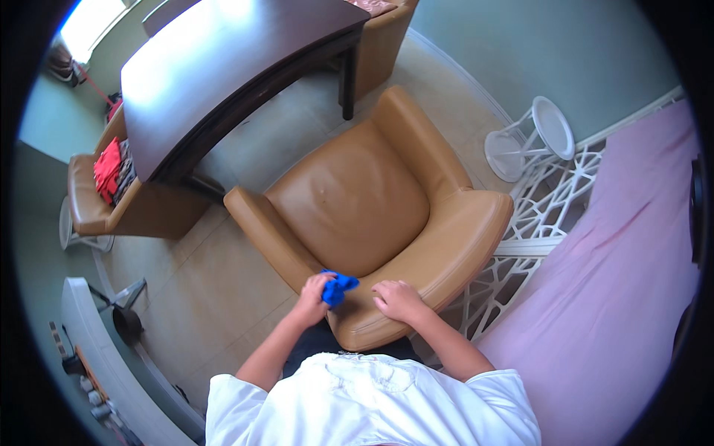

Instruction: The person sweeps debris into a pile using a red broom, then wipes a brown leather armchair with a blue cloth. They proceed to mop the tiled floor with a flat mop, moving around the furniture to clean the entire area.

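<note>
A bunched blue cloth (338, 288) is held in my left hand (313, 299), against the top left part of the chair's backrest. My right hand (398, 301) lies on top of that backrest (452, 259), a little right of the cloth, with its fingers bent and nothing seen in them. The tan leather armchair (348, 195) stands right before me with its back towards me. Its seat is wrinkled and its two arms point away from me. The underside of the cloth and my left palm are hidden.
Beyond the armchair is a dark table (234, 61) with a glossy top. Another tan chair (92, 206) at left bears red clothing (107, 170). A white round side table (553, 128), a white lattice panel (549, 206) and pink fabric (613, 279) are at right. A white shelf (120, 362) stands lower left.
</note>
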`<state>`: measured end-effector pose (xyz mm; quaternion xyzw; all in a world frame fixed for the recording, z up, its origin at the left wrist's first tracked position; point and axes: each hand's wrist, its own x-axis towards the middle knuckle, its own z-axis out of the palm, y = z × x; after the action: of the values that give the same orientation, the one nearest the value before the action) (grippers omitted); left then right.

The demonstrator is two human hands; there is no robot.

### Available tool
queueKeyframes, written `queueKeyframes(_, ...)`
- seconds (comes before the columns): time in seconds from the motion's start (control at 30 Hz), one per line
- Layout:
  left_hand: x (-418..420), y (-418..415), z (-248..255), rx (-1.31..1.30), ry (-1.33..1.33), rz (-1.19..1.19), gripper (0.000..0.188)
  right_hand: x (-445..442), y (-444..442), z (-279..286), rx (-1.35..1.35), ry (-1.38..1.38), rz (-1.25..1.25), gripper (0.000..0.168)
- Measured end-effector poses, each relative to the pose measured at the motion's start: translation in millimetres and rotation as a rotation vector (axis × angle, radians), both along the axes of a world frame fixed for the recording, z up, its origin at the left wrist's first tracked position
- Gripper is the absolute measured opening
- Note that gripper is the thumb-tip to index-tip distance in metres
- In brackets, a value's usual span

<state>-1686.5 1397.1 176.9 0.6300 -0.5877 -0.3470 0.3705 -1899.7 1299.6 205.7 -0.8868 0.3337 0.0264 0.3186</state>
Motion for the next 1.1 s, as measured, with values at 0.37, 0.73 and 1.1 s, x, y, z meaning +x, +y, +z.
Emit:
queueKeyframes(0.37,-90.9,16.0,62.3,0.116,-0.299,0.001,0.052,-37.9,-44.7,2.7,-0.137,0.019,0.109,0.017)
queueKeyframes(0.73,-110.3,11.4,47.1,0.012,-0.374,0.188,0.044,-141.2,-151.7,-5.6,-0.729,0.141,-0.512,0.047)
queueKeyframes(1.1,-155.1,-21.3,59.0,0.253,-0.632,0.599,0.037,-141.3,-301.3,13.1,-0.143,0.413,-0.458,0.034)
